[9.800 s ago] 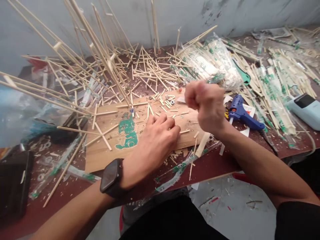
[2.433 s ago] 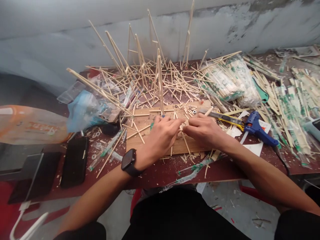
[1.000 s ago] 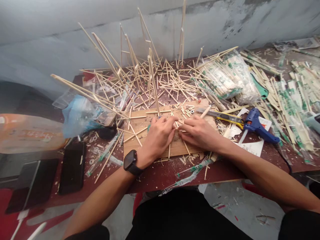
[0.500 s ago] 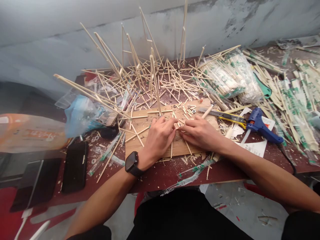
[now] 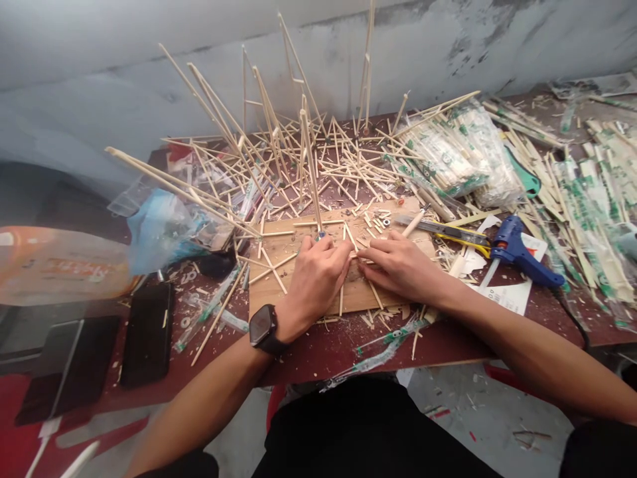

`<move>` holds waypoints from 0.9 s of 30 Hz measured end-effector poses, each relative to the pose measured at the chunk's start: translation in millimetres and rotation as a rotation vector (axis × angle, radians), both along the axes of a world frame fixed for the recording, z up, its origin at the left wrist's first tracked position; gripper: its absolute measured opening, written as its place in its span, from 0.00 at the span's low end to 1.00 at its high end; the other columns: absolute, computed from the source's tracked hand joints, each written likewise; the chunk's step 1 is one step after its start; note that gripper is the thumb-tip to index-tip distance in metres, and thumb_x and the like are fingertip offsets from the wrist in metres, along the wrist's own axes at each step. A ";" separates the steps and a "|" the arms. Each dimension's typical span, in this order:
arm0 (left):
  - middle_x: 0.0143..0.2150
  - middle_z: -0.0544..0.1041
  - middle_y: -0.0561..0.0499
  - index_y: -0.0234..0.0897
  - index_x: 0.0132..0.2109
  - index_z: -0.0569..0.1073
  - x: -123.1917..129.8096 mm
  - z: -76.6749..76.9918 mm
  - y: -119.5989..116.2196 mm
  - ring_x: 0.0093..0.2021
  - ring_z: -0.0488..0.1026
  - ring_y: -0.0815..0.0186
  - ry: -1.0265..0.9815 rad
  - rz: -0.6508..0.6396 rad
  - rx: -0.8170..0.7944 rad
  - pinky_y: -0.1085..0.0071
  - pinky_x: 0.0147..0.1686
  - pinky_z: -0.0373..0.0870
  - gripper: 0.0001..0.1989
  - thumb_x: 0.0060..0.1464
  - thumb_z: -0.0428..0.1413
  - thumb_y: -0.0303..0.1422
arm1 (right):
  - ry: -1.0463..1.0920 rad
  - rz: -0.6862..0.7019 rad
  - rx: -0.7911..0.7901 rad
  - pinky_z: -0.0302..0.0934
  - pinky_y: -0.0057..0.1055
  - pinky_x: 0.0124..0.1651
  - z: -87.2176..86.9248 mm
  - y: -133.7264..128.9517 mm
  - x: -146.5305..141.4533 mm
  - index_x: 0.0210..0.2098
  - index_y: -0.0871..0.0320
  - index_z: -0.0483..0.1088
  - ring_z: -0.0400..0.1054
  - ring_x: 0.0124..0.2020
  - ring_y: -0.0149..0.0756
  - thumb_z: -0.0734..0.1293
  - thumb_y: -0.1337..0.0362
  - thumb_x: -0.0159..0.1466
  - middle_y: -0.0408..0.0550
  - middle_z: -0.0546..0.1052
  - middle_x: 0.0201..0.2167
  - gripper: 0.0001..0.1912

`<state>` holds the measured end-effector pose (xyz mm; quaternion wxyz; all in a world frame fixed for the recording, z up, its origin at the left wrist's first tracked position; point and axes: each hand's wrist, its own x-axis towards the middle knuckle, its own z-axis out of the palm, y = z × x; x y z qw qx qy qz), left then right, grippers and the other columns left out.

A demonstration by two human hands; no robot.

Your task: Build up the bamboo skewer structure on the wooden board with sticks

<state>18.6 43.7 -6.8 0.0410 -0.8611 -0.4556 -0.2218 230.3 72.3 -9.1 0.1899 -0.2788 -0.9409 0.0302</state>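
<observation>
Over a wooden board, my left hand and my right hand meet with fingertips close together. Both are closed in a pinch on a thin wooden stick, mostly covered by the fingers. More thin sticks lie crossed on the board, left of my left hand. Just beyond that hand rises a tall stick assembly, with a small blue spot at its base. A pointed wooden-handled tool lies beyond my right hand, beside a yellow utility knife.
A blue glue gun lies at the right, near wrapped sticks. Several upright stick assemblies stand along the wall. A black phone rests at the left. Scraps and plastic wrappers litter the table's front edge.
My left hand's fingers have shifted slightly to the right, and the blue spot at the tall assembly's base shows more. My right hand has barely moved.
</observation>
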 end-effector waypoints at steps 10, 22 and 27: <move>0.27 0.78 0.50 0.34 0.41 0.75 1.7 13.8 -2.5 0.36 0.73 0.56 0.158 -0.079 0.055 0.60 0.38 0.59 0.05 0.67 0.56 0.23 | -0.017 -0.009 -0.021 0.53 0.37 0.43 -0.3 0.4 1.9 0.42 0.65 0.78 0.64 0.31 0.39 0.58 0.65 0.76 0.52 0.77 0.31 0.17; 0.39 0.81 0.47 0.36 0.44 0.72 0.1 0.3 5.4 0.41 0.74 0.57 -0.058 -0.050 -0.156 0.62 0.42 0.66 0.06 0.67 0.53 0.22 | -0.059 -0.033 -0.132 0.52 0.37 0.44 2.3 -0.4 1.8 0.43 0.64 0.78 0.64 0.32 0.38 0.58 0.63 0.77 0.54 0.78 0.34 0.18; 0.37 0.78 0.46 0.36 0.42 0.72 1.8 1.1 4.6 0.40 0.72 0.57 -0.068 -0.018 -0.163 0.63 0.41 0.67 0.06 0.66 0.54 0.21 | -0.053 -0.030 -0.121 0.51 0.37 0.44 2.5 -1.0 1.5 0.43 0.65 0.78 0.63 0.32 0.37 0.59 0.64 0.77 0.54 0.78 0.33 0.18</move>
